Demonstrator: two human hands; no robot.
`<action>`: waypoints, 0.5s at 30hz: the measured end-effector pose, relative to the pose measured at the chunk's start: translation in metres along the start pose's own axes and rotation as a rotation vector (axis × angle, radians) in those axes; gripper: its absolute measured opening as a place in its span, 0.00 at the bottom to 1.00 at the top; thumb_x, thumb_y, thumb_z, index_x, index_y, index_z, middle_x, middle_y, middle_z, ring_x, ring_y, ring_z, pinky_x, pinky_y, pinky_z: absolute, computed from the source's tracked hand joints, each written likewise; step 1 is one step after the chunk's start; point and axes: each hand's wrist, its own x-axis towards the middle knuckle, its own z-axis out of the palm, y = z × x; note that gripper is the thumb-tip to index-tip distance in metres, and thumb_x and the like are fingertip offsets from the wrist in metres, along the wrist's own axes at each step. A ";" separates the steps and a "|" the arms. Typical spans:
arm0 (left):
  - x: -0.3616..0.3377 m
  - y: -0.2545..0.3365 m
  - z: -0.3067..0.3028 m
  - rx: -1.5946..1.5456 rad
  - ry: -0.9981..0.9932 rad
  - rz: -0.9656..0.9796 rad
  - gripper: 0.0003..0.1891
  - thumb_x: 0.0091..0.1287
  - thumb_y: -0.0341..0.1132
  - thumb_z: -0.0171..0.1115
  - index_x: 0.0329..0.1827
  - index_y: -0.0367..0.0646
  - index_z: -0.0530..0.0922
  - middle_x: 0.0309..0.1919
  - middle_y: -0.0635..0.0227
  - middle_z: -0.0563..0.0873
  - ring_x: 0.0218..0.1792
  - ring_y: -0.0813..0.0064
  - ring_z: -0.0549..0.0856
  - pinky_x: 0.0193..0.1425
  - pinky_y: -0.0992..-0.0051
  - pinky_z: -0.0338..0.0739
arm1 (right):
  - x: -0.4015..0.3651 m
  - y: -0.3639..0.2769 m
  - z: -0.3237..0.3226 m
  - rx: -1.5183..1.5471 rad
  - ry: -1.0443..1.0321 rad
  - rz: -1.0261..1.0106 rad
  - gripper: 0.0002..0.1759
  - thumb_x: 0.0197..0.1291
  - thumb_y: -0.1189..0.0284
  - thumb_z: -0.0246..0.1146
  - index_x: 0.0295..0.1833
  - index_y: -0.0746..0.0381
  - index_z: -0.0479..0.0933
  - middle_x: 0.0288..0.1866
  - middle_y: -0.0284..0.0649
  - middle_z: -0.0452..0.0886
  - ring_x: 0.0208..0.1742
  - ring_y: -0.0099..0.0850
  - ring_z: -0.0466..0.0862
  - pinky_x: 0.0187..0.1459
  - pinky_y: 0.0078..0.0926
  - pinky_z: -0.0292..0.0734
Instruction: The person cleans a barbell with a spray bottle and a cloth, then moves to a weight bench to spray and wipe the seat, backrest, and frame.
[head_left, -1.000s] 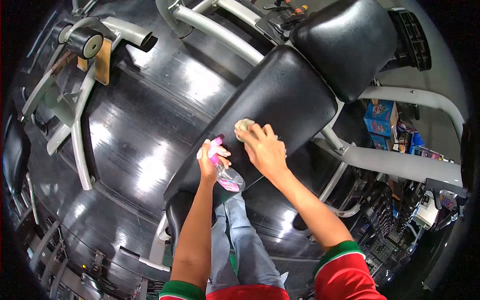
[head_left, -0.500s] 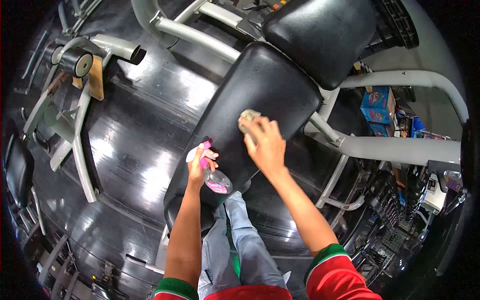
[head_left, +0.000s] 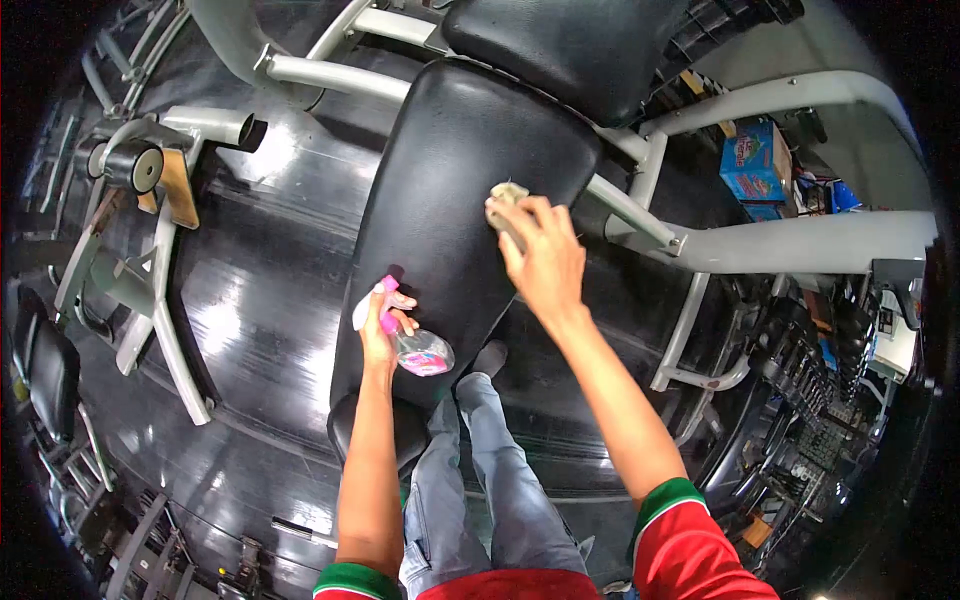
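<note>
A: Where does the long pad (head_left: 440,200) sit?
B: Straight ahead of the person, running away from their legs (head_left: 470,480). A second pad (head_left: 560,50) stands behind its far end.

A: And the hands?
B: The right hand (head_left: 545,260) is over the pad's right edge, with the cloth (head_left: 507,192) under its fingertips, on the pad. The left hand (head_left: 375,335) is at the near left edge and grips the spray bottle (head_left: 415,345), which lies over the pad's near end.

A: What's off to the sides?
B: On the right, a frame tube (head_left: 800,245) runs across, with a box (head_left: 750,160) behind it. On the left, well apart, a roller (head_left: 130,165) stands on the floor (head_left: 260,270).
</note>
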 end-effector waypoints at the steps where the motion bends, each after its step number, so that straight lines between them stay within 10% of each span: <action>1: -0.006 -0.001 0.008 0.016 -0.034 -0.026 0.26 0.74 0.58 0.53 0.44 0.38 0.78 0.30 0.55 0.86 0.15 0.69 0.77 0.27 0.66 0.81 | -0.010 -0.002 0.007 0.011 -0.038 -0.009 0.24 0.54 0.73 0.71 0.57 0.43 0.83 0.51 0.30 0.79 0.49 0.37 0.80 0.41 0.38 0.85; 8: -0.020 -0.030 0.053 0.030 -0.267 -0.188 0.29 0.75 0.58 0.49 0.37 0.35 0.81 0.29 0.51 0.88 0.13 0.67 0.78 0.26 0.67 0.80 | -0.056 0.021 0.012 0.019 -0.314 -0.232 0.19 0.59 0.71 0.66 0.56 0.41 0.82 0.51 0.25 0.78 0.47 0.36 0.78 0.37 0.36 0.86; 15: -0.016 -0.034 0.053 0.198 -0.290 -0.156 0.31 0.75 0.57 0.47 0.29 0.35 0.81 0.26 0.50 0.88 0.11 0.68 0.77 0.22 0.68 0.78 | -0.016 0.039 -0.021 0.020 -0.061 -0.033 0.19 0.54 0.73 0.70 0.52 0.42 0.86 0.48 0.26 0.79 0.48 0.35 0.79 0.39 0.35 0.85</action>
